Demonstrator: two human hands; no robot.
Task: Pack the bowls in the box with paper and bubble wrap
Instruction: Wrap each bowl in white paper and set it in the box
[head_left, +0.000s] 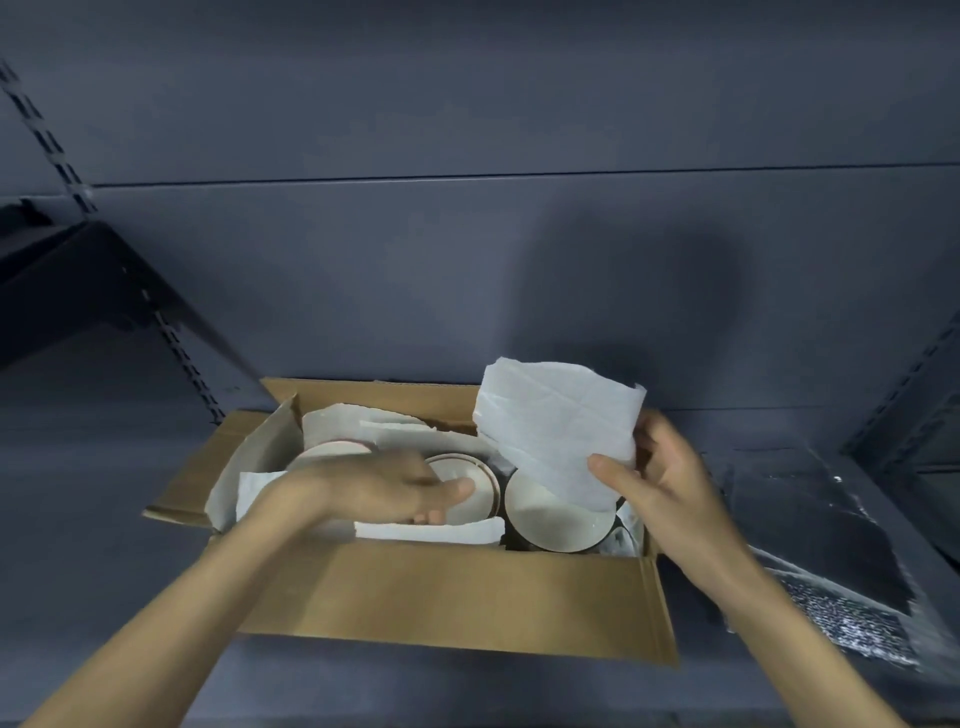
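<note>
Brown box (457, 592) — white paper (556, 436), cream bowls (556, 514) dark-rimmed.

The box (447, 587) in the lower middle of the frame is showing matt brown cardboard. The paper sheet (556, 431) is looking white, thin and creased (slightly rough). The bowls (550, 514) are gleaming like smooth glazed ceramic. At the lower right, the bubble wrap (841, 618) is glinting as shiny plastic.

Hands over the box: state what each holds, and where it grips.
Right hand pinches the white paper sheet at its right edge. Left hand holds nothing, fingers relaxed above a bowl.
</note>
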